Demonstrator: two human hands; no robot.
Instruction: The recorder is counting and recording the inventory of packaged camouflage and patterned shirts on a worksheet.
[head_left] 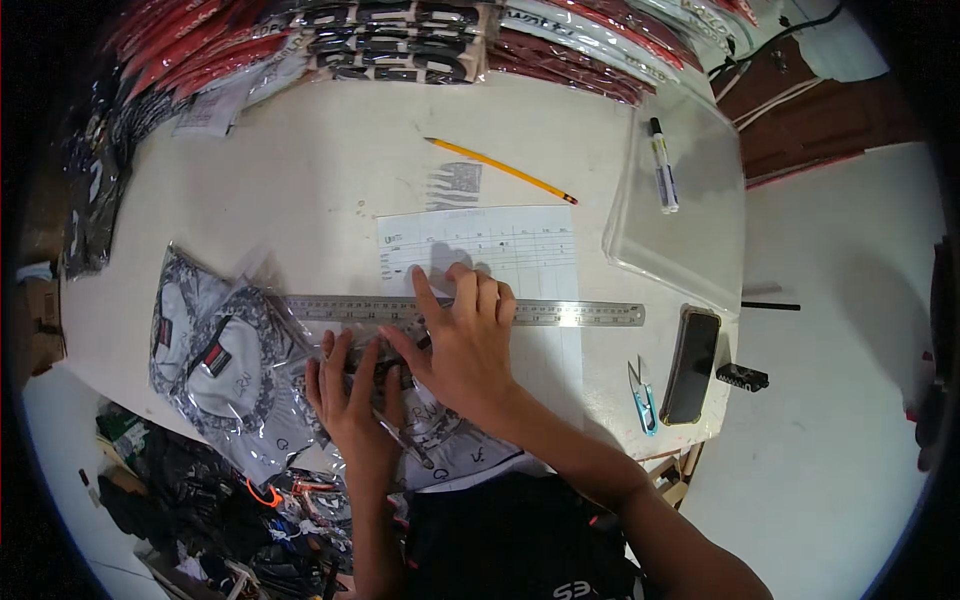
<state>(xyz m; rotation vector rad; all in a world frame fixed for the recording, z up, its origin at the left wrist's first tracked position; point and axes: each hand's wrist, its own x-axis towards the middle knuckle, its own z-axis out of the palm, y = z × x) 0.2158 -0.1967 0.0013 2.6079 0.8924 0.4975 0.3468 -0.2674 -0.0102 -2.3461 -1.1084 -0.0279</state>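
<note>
My left hand [358, 415] lies on a grey-and-white patterned shirt in clear plastic [465, 450], fingers stretched and spread. A slim silver pen [408, 442] slants beside its thumb; whether the hand grips it I cannot tell. My right hand [468, 340] reaches over the metal ruler [590, 314], palm down. Its index finger stretches onto a white sheet with a hand-filled table [535, 222], and its thumb comes close to the left fingers and the plastic. The ruler crosses the sheet, its left end by more bagged patterned shirts [235, 365].
A yellow pencil [500, 170] lies beyond the sheet. To the right are a marker [662, 165] on clear plastic [690, 240], blue-handled thread snips [643, 400] and a phone [692, 365]. Bagged garments [395, 40] line the far edge; a dark heap [200, 510] sits below left.
</note>
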